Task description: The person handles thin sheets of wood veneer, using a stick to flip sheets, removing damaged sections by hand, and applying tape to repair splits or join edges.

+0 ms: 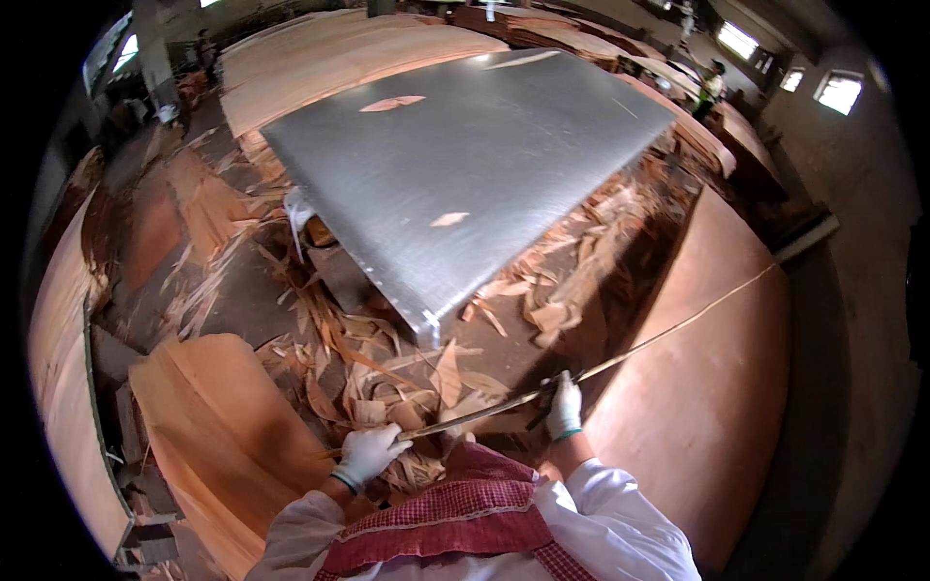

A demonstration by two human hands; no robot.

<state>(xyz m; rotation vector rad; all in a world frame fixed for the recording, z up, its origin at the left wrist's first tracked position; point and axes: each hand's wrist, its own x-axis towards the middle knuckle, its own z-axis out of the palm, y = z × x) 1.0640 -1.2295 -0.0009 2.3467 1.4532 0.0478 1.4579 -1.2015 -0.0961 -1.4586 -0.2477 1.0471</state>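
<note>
My left hand (368,453), in a white glove with a green cuff, is closed on the near end of a long, thin wooden strip (668,334). The strip runs up to the right, past my right hand and over a wood sheet. My right hand (564,409), gloved the same way, is closed where the strip crosses its fingers. A small dark object (539,418) shows beside that hand; its kind cannot be made out. Ahead of both hands stands a table with a smooth grey metal top (465,160), with a few small veneer scraps (449,220) on it.
Veneer offcuts (446,373) litter the floor around the table. Curved wood sheets lie at my left (218,416) and right (702,387). Large veneer stacks (339,63) stand behind the table. Another person (712,89) is far off at the back right.
</note>
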